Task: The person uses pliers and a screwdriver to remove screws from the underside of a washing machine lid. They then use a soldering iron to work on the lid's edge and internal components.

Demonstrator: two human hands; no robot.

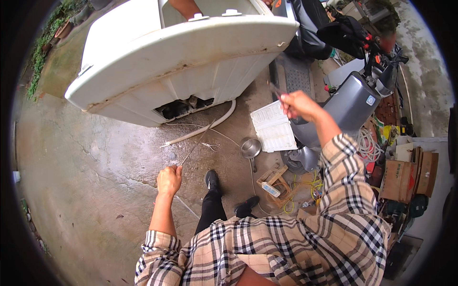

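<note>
My left hand (169, 180) is closed on a long thin rod (193, 148), which slants up toward the white washing machine (176, 45). The machine's base has a dark opening (181, 108), with a white hose (220, 119) and a thin cable lying below it. Raised beside the machine, my right hand (298, 105) grips a slim dark tool (275, 89) that I cannot make out clearly. Under that hand lies a white plastic panel (274, 133). A small metal object (211, 146) and a metal pot (249, 148) sit on the wet concrete.
Another person's arm (186, 7) reaches into the machine's top. A grey scooter (350, 107) stands at the right, near cardboard boxes (400, 176), a coiled hose (367, 148), a wooden frame (273, 176) and yellow cord (315, 188). Potted plants (64, 29) line the far left edge.
</note>
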